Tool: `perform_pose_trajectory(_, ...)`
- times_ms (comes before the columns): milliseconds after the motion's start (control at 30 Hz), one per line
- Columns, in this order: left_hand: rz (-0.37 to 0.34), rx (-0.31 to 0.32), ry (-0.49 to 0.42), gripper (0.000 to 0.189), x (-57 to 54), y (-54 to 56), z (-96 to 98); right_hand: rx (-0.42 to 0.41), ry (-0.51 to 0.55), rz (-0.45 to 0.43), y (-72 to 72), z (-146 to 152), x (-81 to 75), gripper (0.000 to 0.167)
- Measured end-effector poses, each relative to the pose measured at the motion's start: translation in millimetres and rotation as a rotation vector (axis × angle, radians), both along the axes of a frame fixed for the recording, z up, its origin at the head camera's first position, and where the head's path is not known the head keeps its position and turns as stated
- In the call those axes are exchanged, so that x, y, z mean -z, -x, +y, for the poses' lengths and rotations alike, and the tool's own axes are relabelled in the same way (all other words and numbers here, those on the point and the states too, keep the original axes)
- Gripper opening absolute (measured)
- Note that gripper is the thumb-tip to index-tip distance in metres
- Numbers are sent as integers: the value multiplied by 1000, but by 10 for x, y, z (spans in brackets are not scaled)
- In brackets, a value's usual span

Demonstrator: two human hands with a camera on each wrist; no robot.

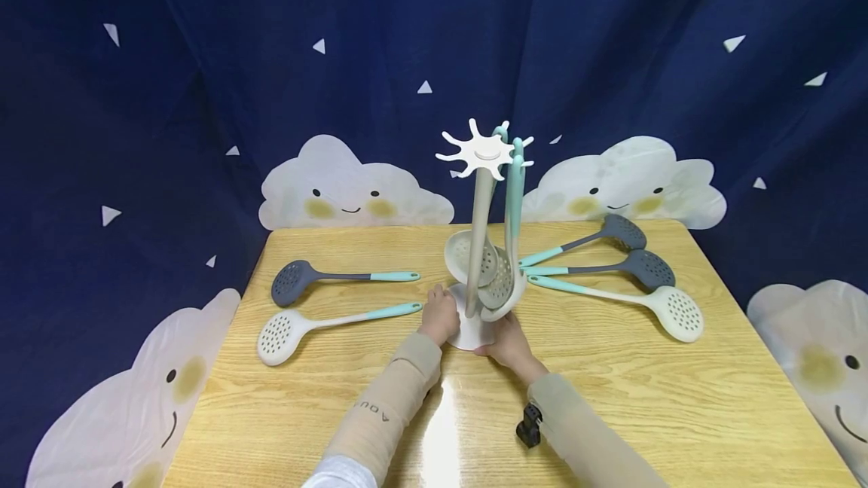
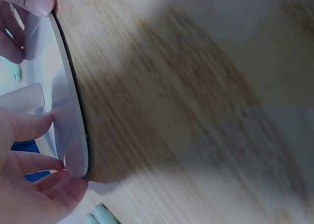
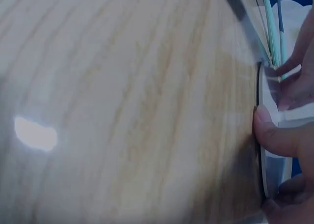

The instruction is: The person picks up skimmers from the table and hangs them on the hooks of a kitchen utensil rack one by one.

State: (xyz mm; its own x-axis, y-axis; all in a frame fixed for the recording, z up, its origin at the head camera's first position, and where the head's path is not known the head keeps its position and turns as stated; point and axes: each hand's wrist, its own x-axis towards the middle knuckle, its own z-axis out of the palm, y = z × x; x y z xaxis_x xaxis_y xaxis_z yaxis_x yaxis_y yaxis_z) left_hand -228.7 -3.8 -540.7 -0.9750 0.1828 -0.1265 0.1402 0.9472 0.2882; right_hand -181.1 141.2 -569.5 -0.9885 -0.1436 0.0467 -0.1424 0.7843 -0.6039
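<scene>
Well, fingers (image 2: 34,126) at round white base (image 1: 471,336), grained tabletop (image 1: 732,413)

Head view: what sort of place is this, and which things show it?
Perhaps a staged display or filming corner, not a working kitchen: a dark blue backdrop with smiling clouds hangs behind a wooden table bearing a utensil stand.

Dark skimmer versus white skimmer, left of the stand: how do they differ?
The dark skimmer has a grey-blue head and shaft; the white skimmer has white ones. In the head view, the dark skimmer lies nearly level, while the white skimmer slants, handle end higher. Both have perforated heads and turquoise handles pointing toward the utensil stand.
</scene>
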Motion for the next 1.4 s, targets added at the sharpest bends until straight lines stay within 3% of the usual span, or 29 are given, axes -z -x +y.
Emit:
perform_pose_trajectory(333,24,-51,19,36,-41,-78,65,-84,53,-53,64,96,-29,105)
perform_pose_trajectory(533,-12,-76,27,25,-54,-114,104,-167,62,-60,124,187,-32,104)
perform_pose_trajectory(1033,-12,-104,127,22,-59,-228,214,-272,105,-251,272,372,-127,105)
perform_pose_trajectory(1200,-43,-123,146,24,39,-147,237,-269,106,-268,292,365,-143,102)
perform_pose_trajectory(1233,-7,-121,151,23,162,-103,237,-263,108,-273,293,362,-141,102)
perform_pose_trajectory(1267,-2,-124,157,22,189,-84,237,-259,108,-274,293,358,-139,102)
perform_pose_trajectory(1400,-4,-126,160,22,178,-82,228,-241,118,-269,288,349,-115,101)
